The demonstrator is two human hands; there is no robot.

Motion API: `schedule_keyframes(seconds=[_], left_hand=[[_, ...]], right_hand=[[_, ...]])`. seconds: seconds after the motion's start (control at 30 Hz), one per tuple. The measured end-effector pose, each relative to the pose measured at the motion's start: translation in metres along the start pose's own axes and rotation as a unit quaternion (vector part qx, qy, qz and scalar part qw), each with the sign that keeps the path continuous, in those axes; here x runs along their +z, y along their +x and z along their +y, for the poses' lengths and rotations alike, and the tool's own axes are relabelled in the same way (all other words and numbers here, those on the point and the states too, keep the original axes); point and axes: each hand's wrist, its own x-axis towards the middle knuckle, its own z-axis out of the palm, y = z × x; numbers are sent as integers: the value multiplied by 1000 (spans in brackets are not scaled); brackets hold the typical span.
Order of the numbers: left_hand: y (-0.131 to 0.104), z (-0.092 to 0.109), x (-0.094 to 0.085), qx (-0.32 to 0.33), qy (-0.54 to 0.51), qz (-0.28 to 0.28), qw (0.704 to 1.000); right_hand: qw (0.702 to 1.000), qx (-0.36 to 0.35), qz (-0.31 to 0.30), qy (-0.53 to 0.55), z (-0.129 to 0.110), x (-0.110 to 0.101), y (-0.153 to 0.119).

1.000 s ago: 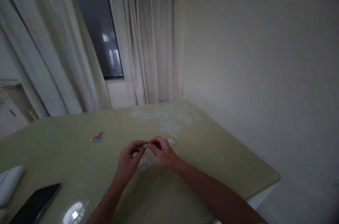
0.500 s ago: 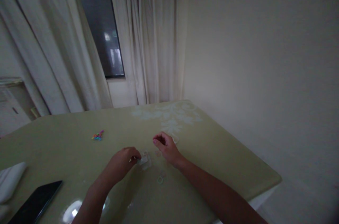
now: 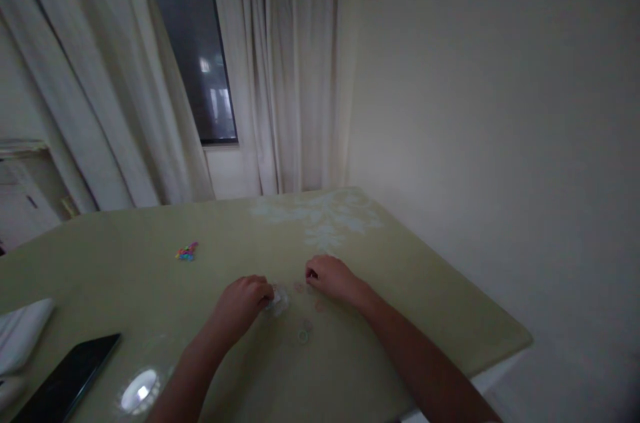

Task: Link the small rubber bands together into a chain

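We have the left hand [image 3: 245, 303] down at a clear plastic piece [image 3: 280, 301], fingers bent together over its left side; whether they pinch it or only touch it, we cannot tell. The right hand [image 3: 330, 275] is low on the right, fingers curled in with a small dark gap beside the thumb, and we cannot tell if anything is between the tips. Small ring-like bits lie between and nearer than the hands: a pinkish one [image 3: 299, 287], a second pinkish one [image 3: 319, 306] and a pale green ring [image 3: 303, 336].

For work this small, we do best with light fingertips and the wrists low over the surface [image 3: 425, 316]. The plastic looks thin and slippery (our guess, as it is blurred), so a soft hold at its edge would suit it better than a squeeze. The pale bits are easy to lose against the green, and a dragging sleeve or palm could sweep them aside.

Far left of the hands lies a bright multicoloured cluster [image 3: 187, 252]. Near left, we see a black tablet or phone [image 3: 75, 380], a white object [image 3: 25, 333] and a shiny round object [image 3: 140, 392]. Beyond the far edge hang pale curtains [image 3: 85, 76] around a dark window [image 3: 200, 56]; a plain wall [image 3: 475, 110] fills the right.
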Motion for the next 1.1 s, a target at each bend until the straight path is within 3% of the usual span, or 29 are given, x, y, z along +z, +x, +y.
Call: schedule_keyframes(seconds=[0.2, 0.43, 0.63, 0.83, 0.97, 1.1], left_hand=[[-1, 2, -2, 24, 19, -8, 1000], [-1, -6, 4, 56, 30, -8, 998], [-1, -11, 3, 40, -1, -5, 999], [-3, -13, 2, 51, -7, -7, 999], [-4, -15, 0, 45, -57, 32, 997], [-2, -16, 0, 18, -133, 120, 984]], right_hand=[[999, 34, -38, -12, -3, 4, 1], [998, 36, -38, -26, -6, 7, -1], [999, -15, -21, 42, -2, 3, 2], [956, -121, -172, 205, -15, 0, -2], [945, -150, -231, 175, -26, 7, -5], [955, -149, -238, 98, -37, 10, -9]])
